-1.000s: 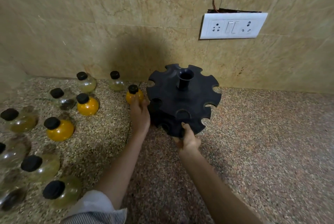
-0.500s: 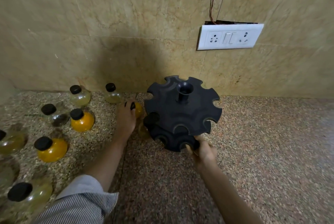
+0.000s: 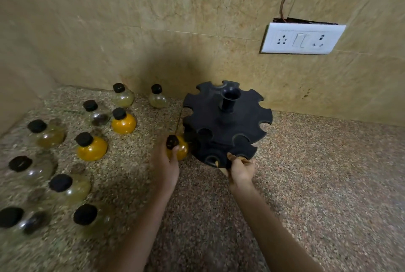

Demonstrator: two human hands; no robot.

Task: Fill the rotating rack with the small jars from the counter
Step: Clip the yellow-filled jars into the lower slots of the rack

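Ten loose jars (image 3: 124, 120) at nine o'clock of rack (image 3: 226, 122); left fingers (image 3: 174, 155) clamped on yellow jar (image 3: 180, 150), right fingers (image 3: 230, 156) gripping rack's rim.

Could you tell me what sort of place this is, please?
Most likely a home kitchen: a speckled stone counter, a tiled wall with a socket panel, and black-capped spice jars beside a rotating rack.

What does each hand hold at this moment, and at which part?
The left hand grips a small round yellow-filled jar at its neck, under the black cap. The right hand holds the black plastic rotating rack at the near edge of its lower tier.
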